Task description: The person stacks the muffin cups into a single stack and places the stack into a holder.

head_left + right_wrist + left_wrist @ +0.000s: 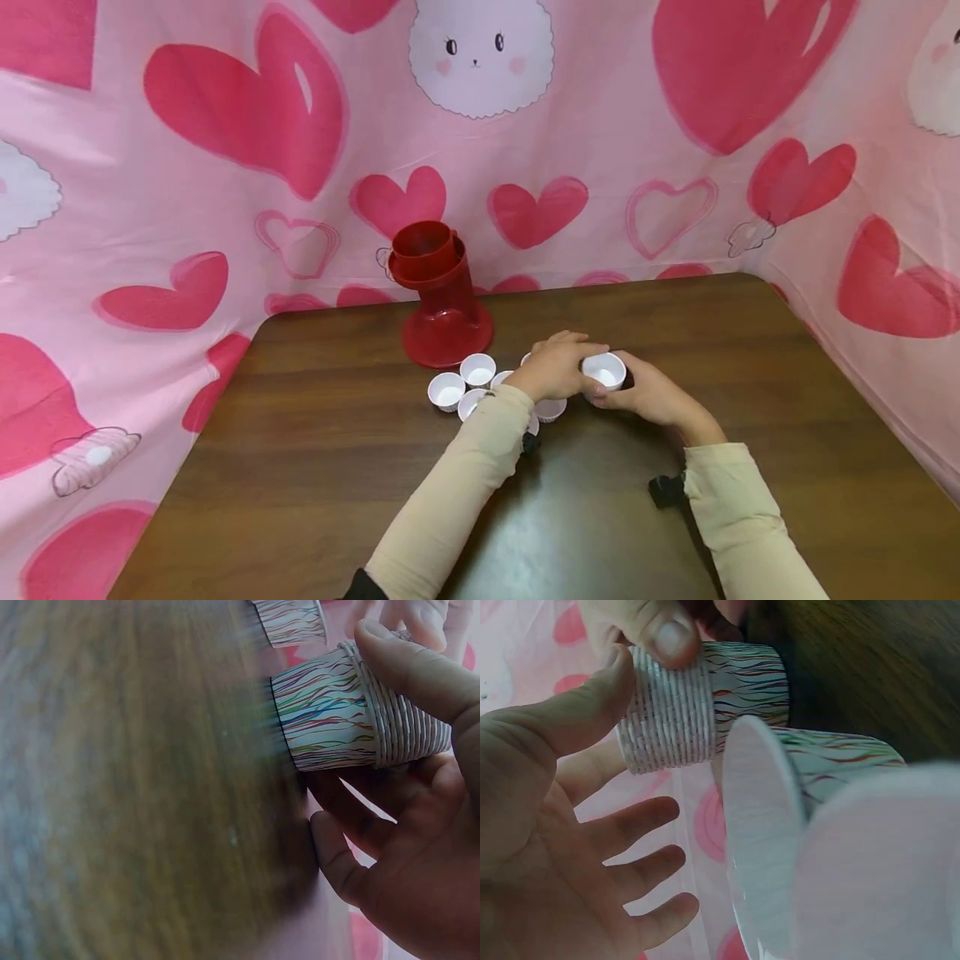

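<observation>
A nested stack of small white paper cups (604, 372) stands on the table's right half, between both hands. Wavy coloured lines cover the lowest cup's side, and the stacked rims (671, 712) sit close together above it. My right hand (656, 392) grips the stack from the right, thumb up at the rims. From the left, my left hand (557, 368) pinches the rims between thumb and index finger; its other fingers spread away in the left wrist view. Several single paper cups (447, 390) stand close together left of the stack, some hidden behind the left hand and forearm.
Behind the single cups stands a shiny red stand (448, 329) with a wide round base and a cylindrical top. The brown wooden table (315, 467) ends at a pink heart-patterned cloth (592, 150) at the back and sides.
</observation>
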Tool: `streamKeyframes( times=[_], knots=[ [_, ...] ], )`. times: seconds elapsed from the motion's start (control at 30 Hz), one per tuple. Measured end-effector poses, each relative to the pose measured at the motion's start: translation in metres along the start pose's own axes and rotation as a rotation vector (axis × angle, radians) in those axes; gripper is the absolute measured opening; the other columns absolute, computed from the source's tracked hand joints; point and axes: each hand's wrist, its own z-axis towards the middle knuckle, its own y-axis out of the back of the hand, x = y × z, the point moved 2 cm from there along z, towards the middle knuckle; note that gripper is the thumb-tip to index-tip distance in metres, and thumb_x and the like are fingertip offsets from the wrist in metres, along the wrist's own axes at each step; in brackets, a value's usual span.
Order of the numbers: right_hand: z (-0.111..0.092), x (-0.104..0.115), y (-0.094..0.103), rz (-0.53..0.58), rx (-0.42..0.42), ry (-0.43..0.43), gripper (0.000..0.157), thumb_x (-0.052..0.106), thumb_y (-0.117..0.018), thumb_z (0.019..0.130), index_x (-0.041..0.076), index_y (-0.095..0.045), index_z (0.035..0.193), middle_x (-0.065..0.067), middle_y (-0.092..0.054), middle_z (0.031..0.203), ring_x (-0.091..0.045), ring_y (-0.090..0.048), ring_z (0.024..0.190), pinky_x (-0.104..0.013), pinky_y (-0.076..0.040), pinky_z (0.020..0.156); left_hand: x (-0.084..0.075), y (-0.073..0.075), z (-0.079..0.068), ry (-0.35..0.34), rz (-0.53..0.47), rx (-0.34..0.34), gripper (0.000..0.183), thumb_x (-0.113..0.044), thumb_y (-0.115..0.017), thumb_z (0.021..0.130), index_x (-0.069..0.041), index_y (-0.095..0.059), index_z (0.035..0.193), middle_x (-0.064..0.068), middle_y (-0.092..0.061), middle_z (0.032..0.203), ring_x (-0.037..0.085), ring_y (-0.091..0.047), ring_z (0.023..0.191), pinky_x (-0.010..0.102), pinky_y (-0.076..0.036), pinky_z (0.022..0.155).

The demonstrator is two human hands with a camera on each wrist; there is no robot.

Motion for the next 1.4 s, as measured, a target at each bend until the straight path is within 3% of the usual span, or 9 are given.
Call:
streamKeyframes(
  times=[0.23, 0.3, 0.4, 0.6, 0.73, 0.9, 1.07, 1.23, 1.4],
  knots=[
    [-0.005, -0.012, 0.011, -0.034, -0.036, -0.006, 0.063, 0.02, -0.082, 0.086, -0.005, -0.053, 0.135, -0.016, -0.063, 0.118, -0.027, -0.058, 0.101, -0.043, -0.048, 0.086, -0.01, -0.005, 0.005, 0.005, 0.132, 0.026, 0.074, -0.051, -0.073, 0.089, -0.031, -0.044, 0.154, 0.005, -0.04, 0.157, 0.029, -0.026, 0.148, 0.053, -0.025, 0.114],
    [-0.006, -0.014, 0.012, -0.052, -0.041, -0.003, 0.063, 0.022, -0.082, 0.086, -0.004, -0.053, 0.135, -0.015, -0.063, 0.118, -0.026, -0.058, 0.101, -0.044, -0.048, 0.086, -0.01, -0.003, -0.002, -0.016, 0.112, 0.027, 0.075, -0.05, -0.071, 0.091, -0.028, -0.042, 0.156, 0.001, -0.042, 0.157, 0.027, -0.027, 0.148, 0.052, -0.025, 0.115],
    [-0.01, -0.016, 0.012, -0.069, -0.045, -0.018, 0.065, 0.024, -0.083, 0.085, -0.005, -0.052, 0.134, -0.014, -0.063, 0.117, -0.026, -0.059, 0.102, -0.045, -0.049, 0.086, -0.006, 0.004, -0.019, -0.061, 0.027, -0.024, 0.07, -0.044, -0.068, 0.095, -0.022, -0.041, 0.156, -0.004, -0.045, 0.154, 0.022, -0.033, 0.146, 0.048, -0.025, 0.115],
    [-0.017, -0.017, 0.007, -0.077, -0.059, -0.062, 0.068, 0.022, -0.085, 0.083, -0.008, -0.051, 0.134, -0.013, -0.064, 0.114, -0.026, -0.059, 0.102, -0.045, -0.048, 0.087, 0.023, 0.032, -0.065, -0.119, -0.093, -0.215, 0.057, -0.027, -0.066, 0.099, -0.016, -0.048, 0.152, 0.0, -0.052, 0.148, 0.019, -0.046, 0.138, 0.04, -0.031, 0.114],
    [-0.015, -0.016, 0.007, -0.082, -0.073, -0.06, 0.067, 0.021, -0.085, 0.083, -0.007, -0.051, 0.134, -0.014, -0.064, 0.114, -0.027, -0.058, 0.103, -0.047, -0.047, 0.089, 0.056, 0.053, -0.086, -0.073, -0.156, -0.271, 0.057, -0.02, -0.068, 0.096, -0.014, -0.049, 0.15, 0.004, -0.053, 0.148, 0.024, -0.045, 0.138, 0.042, -0.031, 0.114],
    [-0.01, -0.014, 0.005, -0.102, -0.067, -0.054, 0.067, 0.021, -0.084, 0.083, -0.007, -0.051, 0.134, -0.014, -0.064, 0.116, -0.028, -0.057, 0.105, -0.049, -0.046, 0.09, 0.1, 0.06, -0.108, 0.128, -0.191, -0.171, 0.077, -0.016, -0.076, 0.088, -0.017, -0.041, 0.156, 0.01, -0.046, 0.152, 0.03, -0.039, 0.14, 0.055, -0.03, 0.112],
    [-0.012, -0.014, 0.01, -0.095, -0.086, -0.047, 0.068, 0.019, -0.085, 0.083, -0.007, -0.051, 0.135, -0.015, -0.064, 0.116, -0.028, -0.057, 0.105, -0.046, -0.047, 0.09, 0.122, 0.05, -0.109, 0.298, -0.197, -0.022, 0.09, -0.018, -0.082, 0.082, -0.012, -0.034, 0.158, 0.018, -0.042, 0.153, 0.037, -0.04, 0.139, 0.06, -0.032, 0.11],
    [-0.011, -0.014, 0.014, -0.1, -0.084, -0.042, 0.068, 0.019, -0.084, 0.084, -0.008, -0.05, 0.135, -0.015, -0.064, 0.117, -0.027, -0.057, 0.105, -0.04, -0.048, 0.088, 0.131, 0.043, -0.104, 0.341, -0.239, 0.043, 0.083, -0.018, -0.085, 0.079, -0.006, -0.044, 0.151, 0.017, -0.051, 0.145, 0.035, -0.047, 0.133, 0.052, -0.038, 0.109],
    [-0.011, -0.013, 0.014, -0.079, -0.072, -0.048, 0.068, 0.019, -0.084, 0.084, -0.009, -0.049, 0.135, -0.016, -0.063, 0.118, -0.028, -0.057, 0.106, -0.04, -0.048, 0.089, 0.133, 0.037, -0.101, 0.335, -0.223, 0.053, 0.066, -0.018, -0.086, 0.078, -0.006, -0.056, 0.135, 0.009, -0.063, 0.121, 0.029, -0.058, 0.112, 0.048, -0.046, 0.1]
  ],
)
